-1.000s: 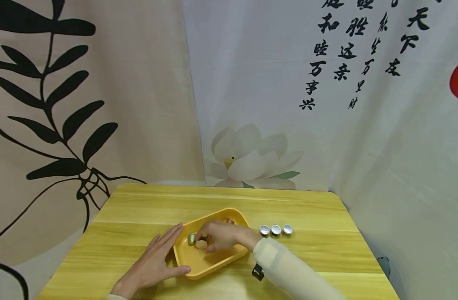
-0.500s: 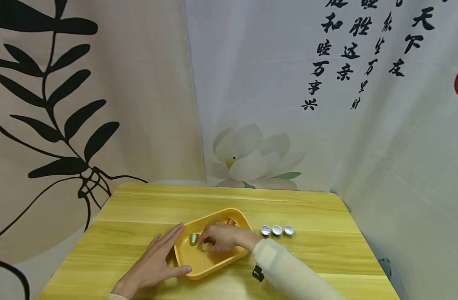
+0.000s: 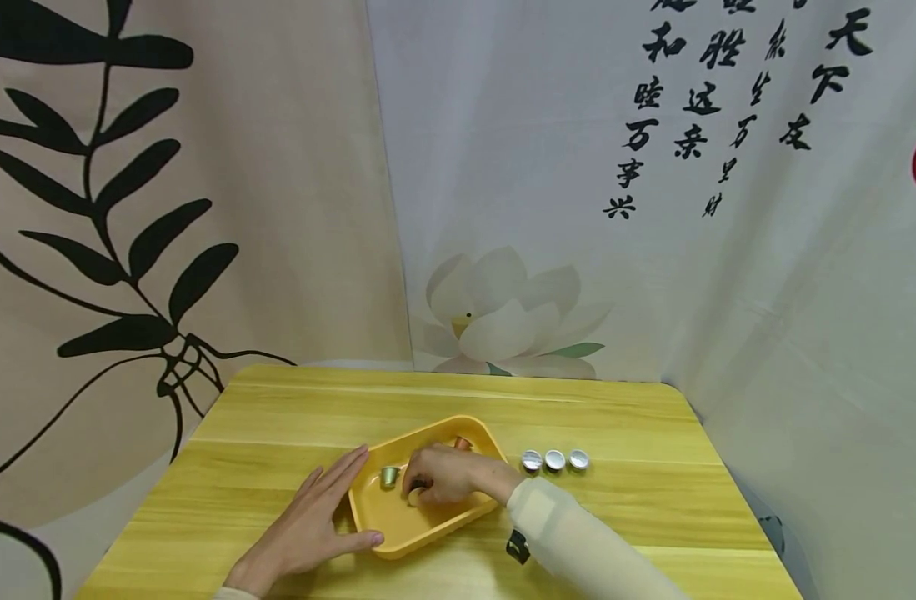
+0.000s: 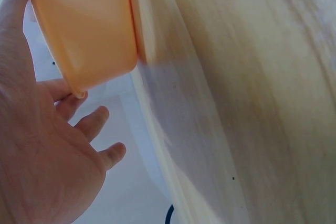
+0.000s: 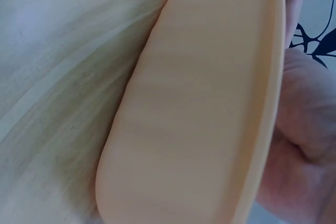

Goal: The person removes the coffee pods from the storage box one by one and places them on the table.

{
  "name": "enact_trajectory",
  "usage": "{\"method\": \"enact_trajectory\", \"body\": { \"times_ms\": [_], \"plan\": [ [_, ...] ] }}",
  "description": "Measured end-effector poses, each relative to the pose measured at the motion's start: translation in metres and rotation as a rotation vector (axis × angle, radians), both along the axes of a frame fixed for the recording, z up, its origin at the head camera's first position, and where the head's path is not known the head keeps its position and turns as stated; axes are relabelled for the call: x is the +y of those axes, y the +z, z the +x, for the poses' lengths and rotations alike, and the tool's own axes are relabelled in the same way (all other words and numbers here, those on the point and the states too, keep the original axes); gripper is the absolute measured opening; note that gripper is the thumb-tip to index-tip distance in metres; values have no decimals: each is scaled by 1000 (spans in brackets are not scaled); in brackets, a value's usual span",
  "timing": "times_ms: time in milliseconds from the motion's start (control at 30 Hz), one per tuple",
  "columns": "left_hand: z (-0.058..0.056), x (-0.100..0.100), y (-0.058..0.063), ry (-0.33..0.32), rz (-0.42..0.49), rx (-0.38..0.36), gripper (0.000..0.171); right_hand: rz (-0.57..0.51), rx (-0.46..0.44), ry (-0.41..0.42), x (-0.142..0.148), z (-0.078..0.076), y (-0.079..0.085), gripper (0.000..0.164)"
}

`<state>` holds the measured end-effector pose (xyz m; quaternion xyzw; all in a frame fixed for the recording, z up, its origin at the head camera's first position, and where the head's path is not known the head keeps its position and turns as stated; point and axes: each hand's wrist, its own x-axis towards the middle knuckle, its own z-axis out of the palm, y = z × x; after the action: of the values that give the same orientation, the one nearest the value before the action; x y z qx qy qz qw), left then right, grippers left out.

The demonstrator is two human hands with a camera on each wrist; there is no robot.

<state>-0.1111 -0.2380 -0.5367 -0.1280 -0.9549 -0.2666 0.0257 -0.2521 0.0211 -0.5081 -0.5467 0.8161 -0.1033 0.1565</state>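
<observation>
My right hand [image 3: 442, 473] reaches into a yellow tray [image 3: 427, 537], its fingers curled round a small dark coffee capsule [image 3: 416, 497] with a pale round lid. Most of that capsule is hidden by the fingers. To its left a green coffee capsule [image 3: 388, 477] lies on the tray floor, and a copper one [image 3: 462, 443] shows partly behind the hand. My left hand [image 3: 307, 529] rests against the tray's left end with fingers extended, the thumb on the near corner. In the left wrist view, the fingertips touch the tray's rim [image 4: 79, 94]. The right wrist view shows mainly the tray's outer wall [image 5: 184, 108].
Three coffee capsules [image 3: 555, 461] with silver tops stand in a row on the wooden table [image 3: 623, 517], right of the tray. Behind the table hangs a printed curtain [image 3: 518, 208].
The right hand has shifted slightly rightward with the dark capsule, widening the gap to the green one. The green capsule has turned a little. The left hand stays on the tray.
</observation>
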Motion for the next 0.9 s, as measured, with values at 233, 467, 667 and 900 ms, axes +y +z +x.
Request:
{"method": "enact_trajectory", "body": {
  "times_ms": [233, 467, 667, 900],
  "plan": [
    [-1, 1, 0, -3, 11, 3, 123, -57, -123, -104, 7, -2, 4, 22],
    [0, 1, 1, -3, 2, 16, 122, -152, -186, -116, 15, -3, 6, 23],
    [1, 2, 0, -4, 0, 24, 122, -227, -278, -115, 22, -4, 8, 24],
    [1, 2, 1, -18, 5, 26, 121, -281, -358, -157, 29, -5, 10, 24]
  ]
}}
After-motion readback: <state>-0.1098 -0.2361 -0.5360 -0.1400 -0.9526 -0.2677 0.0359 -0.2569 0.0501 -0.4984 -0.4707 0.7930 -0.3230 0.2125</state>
